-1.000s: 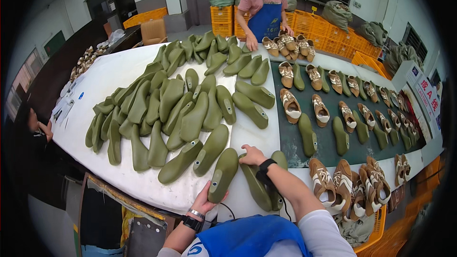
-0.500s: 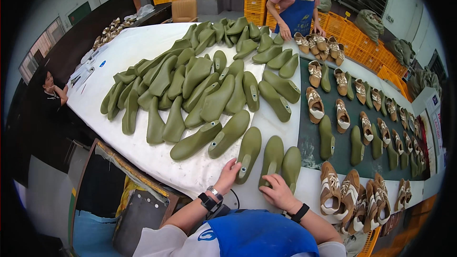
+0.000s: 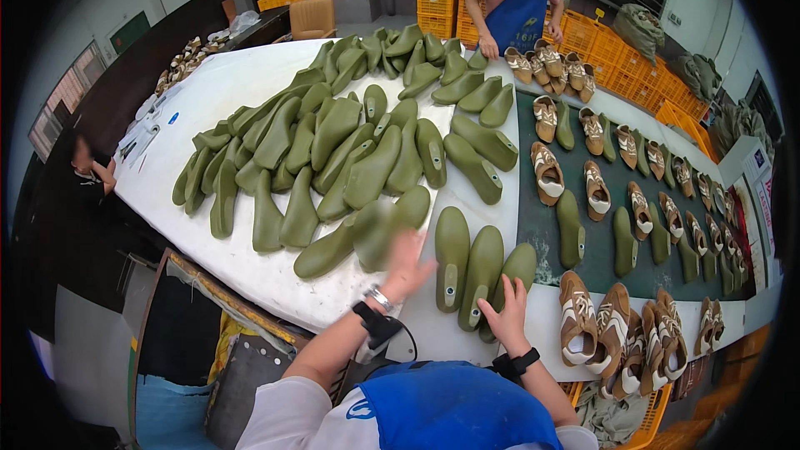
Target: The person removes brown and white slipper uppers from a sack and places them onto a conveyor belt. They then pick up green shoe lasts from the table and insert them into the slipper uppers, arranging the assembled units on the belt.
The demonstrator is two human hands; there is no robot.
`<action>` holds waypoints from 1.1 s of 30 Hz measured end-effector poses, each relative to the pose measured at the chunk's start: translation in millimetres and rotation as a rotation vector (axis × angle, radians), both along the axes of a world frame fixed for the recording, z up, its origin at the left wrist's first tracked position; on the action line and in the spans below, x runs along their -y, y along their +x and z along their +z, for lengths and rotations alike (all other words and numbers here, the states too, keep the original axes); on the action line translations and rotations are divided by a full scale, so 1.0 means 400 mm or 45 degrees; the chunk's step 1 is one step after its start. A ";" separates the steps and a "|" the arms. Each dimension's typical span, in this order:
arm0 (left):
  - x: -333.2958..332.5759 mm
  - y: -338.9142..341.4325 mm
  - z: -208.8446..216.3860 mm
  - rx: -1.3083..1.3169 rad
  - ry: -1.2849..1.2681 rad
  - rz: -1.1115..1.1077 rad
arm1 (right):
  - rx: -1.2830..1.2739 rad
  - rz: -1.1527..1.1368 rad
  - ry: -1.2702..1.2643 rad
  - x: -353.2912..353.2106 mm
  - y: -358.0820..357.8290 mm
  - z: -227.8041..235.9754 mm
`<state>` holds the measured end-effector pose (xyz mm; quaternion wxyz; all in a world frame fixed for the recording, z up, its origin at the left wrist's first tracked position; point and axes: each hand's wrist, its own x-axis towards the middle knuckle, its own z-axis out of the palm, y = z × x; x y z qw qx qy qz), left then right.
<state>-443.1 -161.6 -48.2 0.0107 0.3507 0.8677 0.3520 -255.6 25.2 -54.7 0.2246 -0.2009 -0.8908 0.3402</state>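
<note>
While your right hand [image 3: 507, 314], fingers apart, overlies right-end green last [image 3: 522, 265] by table's [image 3: 429, 335] near edge, blurred left hand [image 3: 403, 269] hovers beside piled lasts [image 3: 325, 252], grip unclear.

A blue apron [image 3: 462, 407] covers a white top [image 3: 337, 433], whose short sleeves [image 3: 287, 415] flank it. At the apron's left edge I see a round blue marking [image 3: 361, 409]. Beyond the apron, a silvery bracelet [image 3: 380, 297], black band [image 3: 377, 322] and dark cable [image 3: 411, 337] dress the left wrist [image 3: 372, 305]; a black strap [image 3: 518, 363], the right.
</note>
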 end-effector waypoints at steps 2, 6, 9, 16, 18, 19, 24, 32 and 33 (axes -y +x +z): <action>0.067 -0.105 0.024 -0.314 -0.162 0.288 | 0.087 0.002 0.037 -0.004 -0.007 0.001; 0.113 -0.156 0.019 0.152 -0.406 0.374 | 0.038 -0.007 -0.005 0.000 -0.008 -0.001; 0.081 -0.087 0.004 0.146 -0.441 0.294 | -0.020 -0.021 -0.015 0.000 -0.011 -0.013; 0.133 -0.203 0.010 -0.805 -0.219 0.509 | 0.003 -0.042 0.021 -0.009 -0.016 -0.027; 0.179 -0.271 0.002 -0.471 -0.517 0.497 | -0.014 -0.040 0.014 -0.009 -0.016 -0.026; 0.190 -0.289 -0.002 -0.256 -0.514 0.421 | -0.007 -0.037 0.026 -0.009 -0.015 -0.026; 0.231 -0.194 -0.001 -0.108 -0.463 -0.579 | -0.016 -0.059 0.040 -0.016 -0.019 -0.030; 0.266 -0.003 0.175 -0.913 -0.580 -1.020 | 0.027 -0.018 0.081 -0.020 -0.020 -0.031; 0.256 0.009 0.200 -0.939 -0.600 -1.010 | 0.028 -0.012 0.057 -0.021 -0.021 -0.031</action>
